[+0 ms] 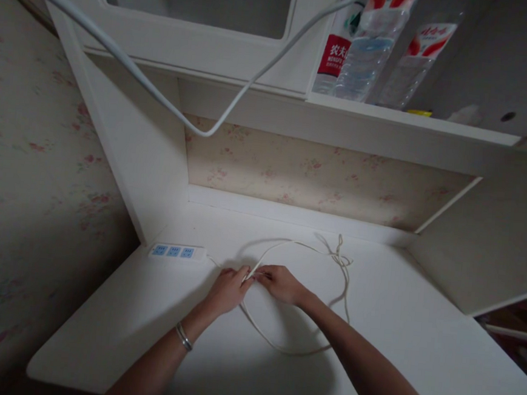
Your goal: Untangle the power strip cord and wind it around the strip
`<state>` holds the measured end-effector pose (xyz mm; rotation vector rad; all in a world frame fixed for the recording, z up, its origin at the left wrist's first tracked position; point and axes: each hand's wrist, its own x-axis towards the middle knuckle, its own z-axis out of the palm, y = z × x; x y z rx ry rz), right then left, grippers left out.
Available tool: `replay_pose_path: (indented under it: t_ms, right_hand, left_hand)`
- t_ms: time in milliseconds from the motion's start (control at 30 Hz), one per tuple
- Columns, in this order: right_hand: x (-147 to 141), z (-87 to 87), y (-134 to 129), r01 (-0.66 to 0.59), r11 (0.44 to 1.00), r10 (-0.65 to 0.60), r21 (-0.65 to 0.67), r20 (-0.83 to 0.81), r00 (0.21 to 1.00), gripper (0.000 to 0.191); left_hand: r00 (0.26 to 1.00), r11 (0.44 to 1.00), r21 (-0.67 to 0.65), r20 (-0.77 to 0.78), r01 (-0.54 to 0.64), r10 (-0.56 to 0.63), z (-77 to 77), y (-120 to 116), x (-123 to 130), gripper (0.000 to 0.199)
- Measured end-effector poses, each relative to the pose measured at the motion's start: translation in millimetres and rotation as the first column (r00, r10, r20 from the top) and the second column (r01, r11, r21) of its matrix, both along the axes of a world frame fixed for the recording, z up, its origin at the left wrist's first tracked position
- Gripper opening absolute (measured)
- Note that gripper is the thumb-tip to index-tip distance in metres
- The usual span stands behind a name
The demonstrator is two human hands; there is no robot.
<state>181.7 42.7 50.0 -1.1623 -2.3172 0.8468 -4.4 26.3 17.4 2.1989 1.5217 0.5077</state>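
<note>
A white cable [294, 353] lies in a large loop on the white desk, with a small tangle at its upper right. My left hand [230, 289], below a silver bracelet on the wrist, pinches the cable at the loop's left side. Close beside it, my right hand [281, 283] has its fingers closed on a thin part of the cable, and the fingertips nearly meet. A white power strip [174, 252] with three blue socket faces rests to the left; its cord runs toward my left hand.
Bottles [365, 59] stand on the open shelf [410, 122] above the desk [399, 330]. A thick grey-white cable [132, 68] hangs across the upper left in front of the cabinet. Side panels bound the desk's back part, and a floral wall is at left.
</note>
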Motion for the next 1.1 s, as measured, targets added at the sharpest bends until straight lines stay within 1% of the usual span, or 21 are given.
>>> replay_pose_path:
  t_ms: [100,200,300,367,433,533,600,700,767,833,900,1000,1100]
  right_hand:
    - [8,15.4,-11,0.022,0.997,-0.027,0.077,0.060,0.998,0.031]
    - [16,21.9,-14,0.049,0.991,-0.064,0.121,0.122,0.990,0.031]
    - [23,17.5,-11,0.076,0.990,-0.101,0.121,0.208,0.973,0.033]
    - [26,11.2,-7,0.112,0.984,-0.146,0.137,0.276,0.950,0.035]
    - [27,4.7,-5,0.145,0.977,-0.189,0.155,0.318,0.929,0.036]
    - [28,-1.5,-4,0.163,0.973,-0.211,0.164,0.343,0.915,0.037]
    - [30,-2.4,-6,0.163,0.972,-0.216,0.171,0.358,0.908,0.036]
    - [34,0.3,-7,0.172,0.966,-0.234,0.192,0.374,0.897,0.036]
    - [40,3.9,-8,0.192,0.958,-0.261,0.212,0.378,0.888,0.036]
    - [51,8.7,-7,0.229,0.944,-0.307,0.238,0.375,0.875,0.037]
    - [69,14.7,-5,0.284,0.921,-0.370,0.269,0.366,0.854,0.038]
    - [109,23.8,-4,0.388,0.867,-0.484,0.314,0.339,0.807,0.041]
    - [154,29.0,-6,0.492,0.808,-0.580,0.324,0.289,0.762,0.040]
  left_hand:
    - [0.997,0.996,0.044,-0.006,0.073,-0.073,-0.7,0,4,0.030]
    - [0.993,0.992,0.053,0.004,0.117,-0.118,-4.4,1,9,0.041]
    - [0.987,0.982,0.104,-0.012,0.160,-0.160,-8.1,0,12,0.050]
    - [0.979,0.968,0.145,-0.039,0.206,-0.202,-9.6,-1,14,0.050]
    - [0.975,0.962,0.159,-0.055,0.220,-0.214,-10.1,-2,15,0.049]
    - [0.985,0.976,0.139,-0.058,0.167,-0.160,-9.3,-4,15,0.049]
    - [0.991,0.987,0.109,-0.071,0.121,-0.113,-8.1,-5,16,0.047]
    - [0.996,0.996,0.070,-0.073,0.054,-0.048,-6.8,-6,18,0.041]
    - [0.998,0.999,0.054,-0.056,0.009,-0.006,-7.1,-6,19,0.041]
    - [0.999,0.999,0.028,-0.036,-0.033,0.034,-8.4,-4,18,0.041]
    - [0.997,0.997,0.007,-0.012,-0.073,0.073,-10.3,-3,16,0.039]
    - [0.993,0.994,0.003,0.057,-0.106,0.105,-13.3,0,11,0.036]
    - [0.985,0.996,0.002,0.148,-0.090,0.088,-15.3,3,7,0.037]
